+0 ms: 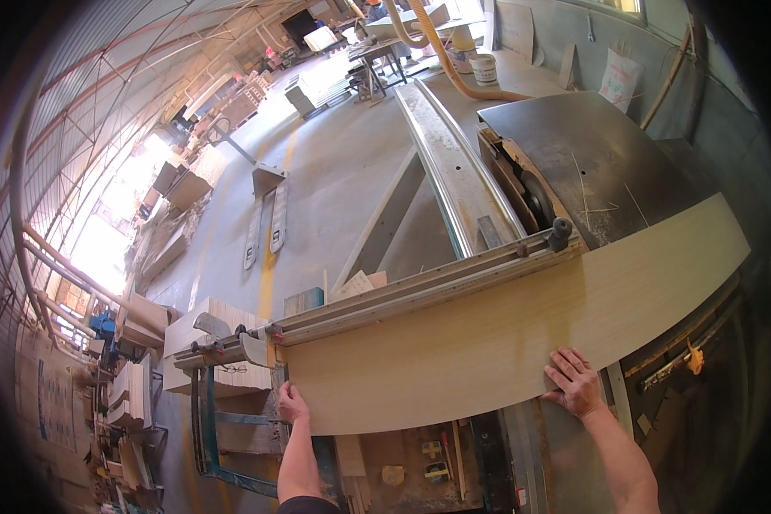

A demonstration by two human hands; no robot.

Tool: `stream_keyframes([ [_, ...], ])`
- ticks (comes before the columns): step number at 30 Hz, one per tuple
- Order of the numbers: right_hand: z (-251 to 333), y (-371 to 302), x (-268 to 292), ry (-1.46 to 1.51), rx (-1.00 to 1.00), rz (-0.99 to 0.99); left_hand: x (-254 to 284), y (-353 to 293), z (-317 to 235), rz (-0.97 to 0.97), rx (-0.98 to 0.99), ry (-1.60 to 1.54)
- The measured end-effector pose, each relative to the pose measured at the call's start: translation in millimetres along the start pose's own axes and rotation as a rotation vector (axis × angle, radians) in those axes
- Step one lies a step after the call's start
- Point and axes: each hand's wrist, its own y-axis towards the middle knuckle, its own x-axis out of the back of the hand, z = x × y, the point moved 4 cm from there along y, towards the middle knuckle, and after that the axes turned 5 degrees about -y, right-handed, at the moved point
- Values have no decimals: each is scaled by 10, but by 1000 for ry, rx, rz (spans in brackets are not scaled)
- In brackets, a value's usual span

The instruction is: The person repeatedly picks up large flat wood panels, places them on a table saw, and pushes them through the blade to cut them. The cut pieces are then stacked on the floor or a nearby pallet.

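A long, pale wooden board (454,351) lies across a sliding table saw, its far edge along the metal crosscut fence (385,300). My left hand (293,403) is closed on the board's left end, near the close corner. My right hand (576,383) rests flat on the near edge, right of the middle, with fingers stretched out over the top face. Beyond the board, the round dark saw blade (535,197) shows in a slot between the silver sliding table (463,163) and the dark fixed table (591,146). The board's right end lies over the fixed table.
A stack of pale boards (210,330) stands left of the fence end. Beneath the board, a shelf holds yellow-black tools (435,463) and wood strips. Offcuts (360,285) lie behind the fence. A pallet jack (267,184) stands on the floor. An orange hose (445,64) reaches the saw.
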Motion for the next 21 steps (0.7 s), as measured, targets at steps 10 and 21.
stream_keyframes([
  [10, -12, -6, -23, 9, 2, 8, 11, -104, -212, 18, -217, 145],
  [21, -35, -50, -68, 17, 8, 55, -45, -201, -468, 44, -296, 299],
])
